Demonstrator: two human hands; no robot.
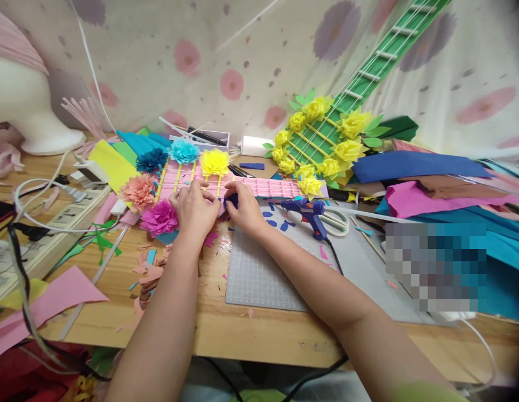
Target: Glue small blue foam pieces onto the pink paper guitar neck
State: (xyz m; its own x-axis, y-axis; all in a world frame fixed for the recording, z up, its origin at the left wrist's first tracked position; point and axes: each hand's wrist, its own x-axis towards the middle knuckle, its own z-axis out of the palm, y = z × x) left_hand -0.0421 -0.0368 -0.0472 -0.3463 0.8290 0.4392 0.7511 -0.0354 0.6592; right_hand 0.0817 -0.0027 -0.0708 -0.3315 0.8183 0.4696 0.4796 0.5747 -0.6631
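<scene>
A pink paper guitar (268, 187) lies flat on the table, with yellow strips and thin strings across it. Crepe-paper flowers edge its body: a dark teal flower (151, 160), a light blue flower (184, 151), a yellow flower (215, 162), a salmon flower (139, 191) and a magenta flower (159, 218). My left hand (197, 209) curls over the guitar's body, fingers bent against it. Beside it, my right hand (246, 207) pinches a dark blue paper flower (231, 200) at the body's lower edge. Both hands partly hide the flower and the guitar.
A blue glue gun (307, 209) lies near scissors (337, 222) on the grey cutting mat (263, 279). Behind leans a green paper guitar (313, 139) with yellow roses. Coloured paper (431, 195) piles at right. A power strip (58, 229), cables and paper scraps (153, 273) occupy the left.
</scene>
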